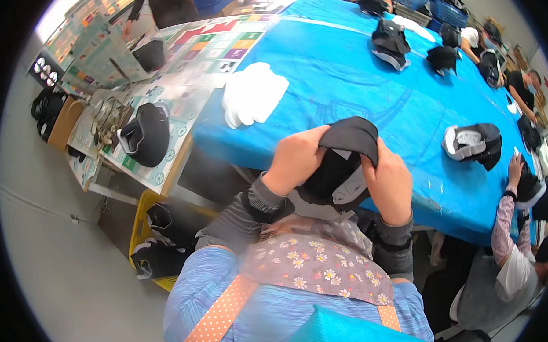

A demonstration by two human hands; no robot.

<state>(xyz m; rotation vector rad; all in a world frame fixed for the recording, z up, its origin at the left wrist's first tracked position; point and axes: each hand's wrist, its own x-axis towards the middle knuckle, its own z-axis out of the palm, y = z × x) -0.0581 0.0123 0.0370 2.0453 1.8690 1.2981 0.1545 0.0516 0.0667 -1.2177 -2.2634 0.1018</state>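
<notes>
Both my hands grip a black cap (355, 135) in front of my body, by the near edge of the blue-covered table (343, 76). My left hand (295, 158) pinches the left end of its curved brim. On the right end my right hand (389, 181) is closed, thumb pressed near the inner side. The cap's hollow faces me, with a pale panel (349, 189) showing inside. A pile of white rounded sheets (255, 93) lies beyond my left hand. To the right, a black cap with white inside (487, 142) rests on the table.
More black caps (390, 40) sit farther along the table. On the patterned side table (180, 123) at left stands a black cap stack (150, 136). A yellow crate (140, 226) with black caps is on the floor. A co-worker's arm (505, 216) reaches in at right; others work beyond.
</notes>
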